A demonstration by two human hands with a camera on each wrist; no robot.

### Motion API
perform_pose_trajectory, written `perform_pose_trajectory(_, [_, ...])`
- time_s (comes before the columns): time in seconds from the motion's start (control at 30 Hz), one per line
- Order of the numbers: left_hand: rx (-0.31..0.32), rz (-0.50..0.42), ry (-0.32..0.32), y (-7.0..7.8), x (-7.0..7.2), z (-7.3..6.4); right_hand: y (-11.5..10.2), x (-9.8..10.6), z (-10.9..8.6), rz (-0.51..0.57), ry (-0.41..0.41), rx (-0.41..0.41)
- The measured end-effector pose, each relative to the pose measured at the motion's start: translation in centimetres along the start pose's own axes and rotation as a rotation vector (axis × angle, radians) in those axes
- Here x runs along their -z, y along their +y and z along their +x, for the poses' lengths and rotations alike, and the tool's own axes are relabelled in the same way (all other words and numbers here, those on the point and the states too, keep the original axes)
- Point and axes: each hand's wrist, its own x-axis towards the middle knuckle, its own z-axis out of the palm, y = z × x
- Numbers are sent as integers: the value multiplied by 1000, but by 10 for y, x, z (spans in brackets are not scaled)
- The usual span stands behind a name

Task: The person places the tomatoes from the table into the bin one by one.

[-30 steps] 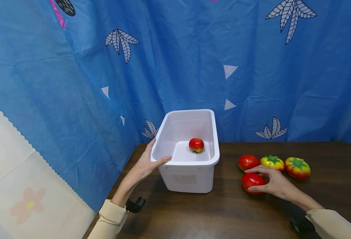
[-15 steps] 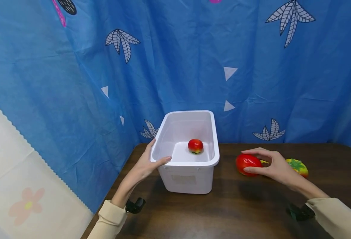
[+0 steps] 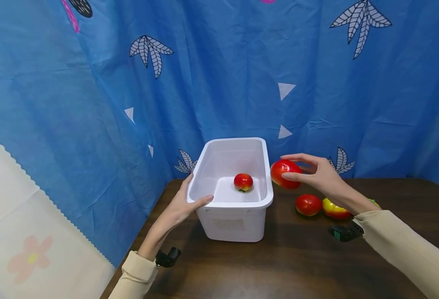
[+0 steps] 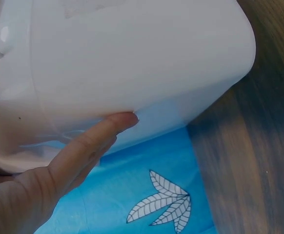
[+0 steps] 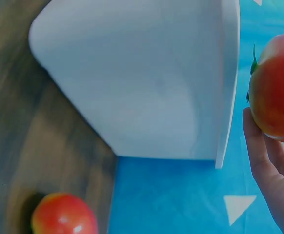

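Observation:
A white plastic bin (image 3: 228, 224) stands on the table, one red tomato (image 3: 243, 182) lying inside it. My left hand (image 3: 180, 206) holds its near left corner, thumb over the rim and fingers along the outer wall, as the left wrist view confirms. Just off the bin's right rim, my right hand (image 3: 318, 172) grips a glossy red tomato (image 3: 281, 173) between thumb and fingers, raised above the table. Green leaves show on this tomato (image 5: 273, 92) in the right wrist view.
Below the right hand, a red tomato (image 3: 308, 205) and a yellow-red tomato (image 3: 334, 209) rest on the dark wooden table (image 3: 219, 270). The right forearm mostly covers another one. A blue patterned curtain (image 3: 234, 74) hangs behind the table.
My right hand has lifted the nearest red tomato off the table and carried it up and left to the bin's right rim. The left hand stays on the bin.

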Motion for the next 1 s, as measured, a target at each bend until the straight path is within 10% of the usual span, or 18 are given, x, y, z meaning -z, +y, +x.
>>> perform_pose_trajectory(0.5, [26, -2, 19, 0, -3, -1, -39, -48, 84, 32, -49, 29])
perform_pose_trajectory(1.0, [-6, -33, 38, 0, -9, -3, -58, -82, 118, 71, -20, 38])
